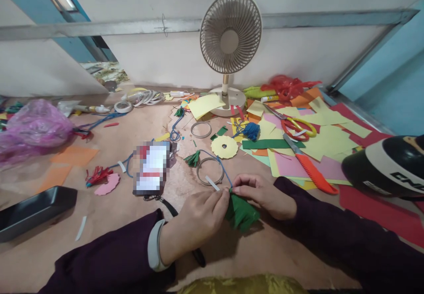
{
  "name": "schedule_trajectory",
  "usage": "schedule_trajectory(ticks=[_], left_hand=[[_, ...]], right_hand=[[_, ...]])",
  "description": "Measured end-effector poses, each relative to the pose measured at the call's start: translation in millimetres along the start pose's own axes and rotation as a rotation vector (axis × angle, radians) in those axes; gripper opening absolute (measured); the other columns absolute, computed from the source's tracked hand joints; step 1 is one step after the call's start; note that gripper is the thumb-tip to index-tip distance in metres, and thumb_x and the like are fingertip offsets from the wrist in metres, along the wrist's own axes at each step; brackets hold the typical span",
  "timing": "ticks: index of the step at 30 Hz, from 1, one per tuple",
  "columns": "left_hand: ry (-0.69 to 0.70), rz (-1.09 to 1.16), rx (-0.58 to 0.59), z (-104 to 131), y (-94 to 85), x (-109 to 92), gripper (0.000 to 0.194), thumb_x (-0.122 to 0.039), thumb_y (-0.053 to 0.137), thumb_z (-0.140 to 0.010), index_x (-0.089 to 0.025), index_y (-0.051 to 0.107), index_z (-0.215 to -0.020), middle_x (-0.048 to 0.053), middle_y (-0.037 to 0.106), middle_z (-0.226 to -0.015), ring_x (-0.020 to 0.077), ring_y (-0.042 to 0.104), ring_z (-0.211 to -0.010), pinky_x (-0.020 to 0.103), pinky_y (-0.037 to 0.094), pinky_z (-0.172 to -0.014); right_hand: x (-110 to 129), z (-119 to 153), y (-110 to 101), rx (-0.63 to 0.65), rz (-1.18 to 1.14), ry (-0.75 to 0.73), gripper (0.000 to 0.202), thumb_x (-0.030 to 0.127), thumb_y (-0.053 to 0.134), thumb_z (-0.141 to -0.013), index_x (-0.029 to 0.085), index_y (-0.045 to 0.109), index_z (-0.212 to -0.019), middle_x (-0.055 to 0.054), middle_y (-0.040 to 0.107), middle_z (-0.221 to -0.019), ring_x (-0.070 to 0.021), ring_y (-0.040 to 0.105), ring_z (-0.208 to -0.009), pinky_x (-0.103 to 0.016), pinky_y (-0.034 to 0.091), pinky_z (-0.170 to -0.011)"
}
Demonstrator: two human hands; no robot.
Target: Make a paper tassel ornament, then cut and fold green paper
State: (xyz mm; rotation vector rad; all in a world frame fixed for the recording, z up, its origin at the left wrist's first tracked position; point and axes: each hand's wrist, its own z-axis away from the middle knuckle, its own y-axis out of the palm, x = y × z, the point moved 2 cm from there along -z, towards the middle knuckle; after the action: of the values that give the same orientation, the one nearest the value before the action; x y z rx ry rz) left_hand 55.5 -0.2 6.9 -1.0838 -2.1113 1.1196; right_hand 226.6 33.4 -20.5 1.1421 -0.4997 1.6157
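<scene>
A fringed green paper piece (243, 213) hangs from the fingertips of both hands, close to the table's near edge. My left hand (200, 216) pinches its top from the left, and a small white strip (212, 183) sticks up beside those fingers. My right hand (263, 194) is closed on the top of the green paper from the right, where a blue cord (225, 170) meets it. Just beyond the hands lie a round ring (210, 171), a small green tassel (192, 158) and a yellow scalloped disc (224, 147).
A fan (231, 33) stands at the back. To the right are paper sheets (321, 139), scissors (291, 124), an orange-handled cutter (311, 170) and a dark object with a white band (380, 168). Leftward lie a phone (152, 168), a black case (38, 212) and a pink bag (36, 128).
</scene>
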Motion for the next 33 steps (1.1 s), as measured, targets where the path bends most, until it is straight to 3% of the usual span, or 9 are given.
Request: schedule_trajectory(ticks=[4,10,17,23,33], left_hand=[[0.078,-0.065,-0.036,-2,-3.5,-2,0.028,-0.005,0.031,-0.093,-0.004,0.056,-0.104,0.016,0.071,-0.089,0.0200,0.070,-0.077,0.031,0.060,-0.068],[0.110,-0.068,-0.005,-4,-3.4,-8,0.028,-0.003,0.032,-0.093,-0.001,0.058,-0.101,0.016,0.070,-0.085,0.0209,0.069,-0.075,0.033,0.060,-0.066],[0.076,-0.008,0.088,-4,-1.6,-9,0.026,-0.003,0.032,-0.092,-0.006,0.058,-0.090,0.009,0.064,-0.073,0.0190,0.065,-0.066,0.030,0.057,-0.058],[0.004,0.064,0.151,3,4.8,-8,0.011,-0.006,0.046,-0.088,-0.010,0.056,-0.089,0.004,0.059,-0.071,0.0181,0.058,-0.059,0.029,0.052,-0.050],[0.000,0.045,0.039,-2,1.9,-7,0.014,-0.007,0.045,-0.089,-0.010,0.059,-0.091,0.007,0.065,-0.076,0.0164,0.064,-0.070,0.033,0.058,-0.076]], right_hand=[[1,0,-2,-0.003,0.025,0.018,0.027,0.037,0.075,-0.062,0.017,0.058,-0.068,0.008,0.045,-0.048,-0.0046,0.034,-0.044,-0.021,0.019,-0.044],[0,0,-3,0.033,0.040,0.013,0.018,0.031,0.068,-0.059,0.016,0.058,-0.065,0.005,0.050,-0.053,-0.0073,0.042,-0.050,-0.021,0.032,-0.051],[3,3,0,0.034,0.186,-0.032,0.015,0.029,0.063,-0.060,0.015,0.059,-0.064,0.005,0.050,-0.054,-0.0083,0.042,-0.052,-0.022,0.034,-0.052],[2,3,0,0.048,0.269,-0.078,0.015,0.030,0.066,-0.062,0.015,0.061,-0.066,0.004,0.053,-0.057,-0.0089,0.045,-0.055,-0.022,0.037,-0.053],[-1,2,-1,-0.002,0.245,-0.091,0.019,0.034,0.068,-0.063,0.015,0.066,-0.068,0.002,0.057,-0.059,-0.0097,0.046,-0.055,-0.024,0.038,-0.055]])
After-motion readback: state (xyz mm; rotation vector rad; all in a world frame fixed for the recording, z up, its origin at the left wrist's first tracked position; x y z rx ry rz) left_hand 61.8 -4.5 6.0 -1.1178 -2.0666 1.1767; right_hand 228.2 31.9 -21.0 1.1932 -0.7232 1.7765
